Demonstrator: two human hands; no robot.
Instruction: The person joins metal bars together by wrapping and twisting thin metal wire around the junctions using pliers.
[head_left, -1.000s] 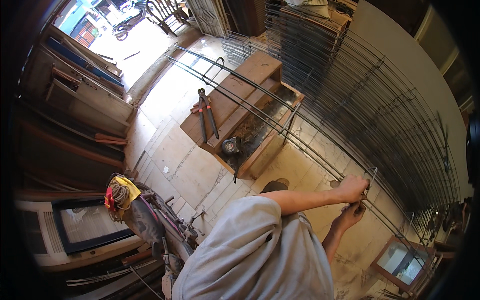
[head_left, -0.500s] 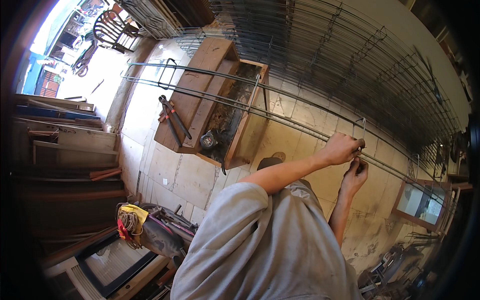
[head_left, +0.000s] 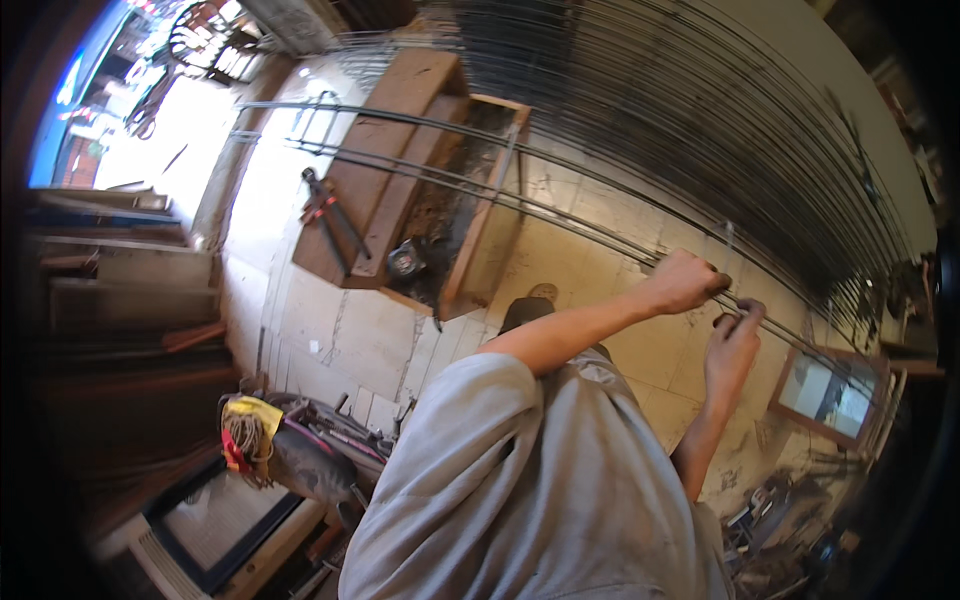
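Note:
A long cage of thin steel rods (head_left: 590,222) with square wire stirrups (head_left: 507,165) runs slantwise from upper left to lower right. My left hand (head_left: 685,283) is closed on the near rods, right of the middle. Just right of it, my right hand (head_left: 733,345) has its fingers curled at the same rods, with the thumb side upward. Whether either hand also holds a piece of wire cannot be seen. Under the cage's left part stands a wooden box (head_left: 378,215). Pincers (head_left: 338,222) with dark and red handles and a tape measure (head_left: 405,260) rest on it.
A stack of long steel bars (head_left: 680,120) fills the far side. A framed glass pane (head_left: 828,395) lies at the right. A bicycle (head_left: 335,445) with a rope coil (head_left: 245,440) stands lower left, near stacked timber (head_left: 130,285). Metal tools (head_left: 770,520) lie at lower right.
The right hand has moved up and right, from just below the left hand to the rods beside it. The left hand stays at nearly the same place. The whole view has shifted slightly.

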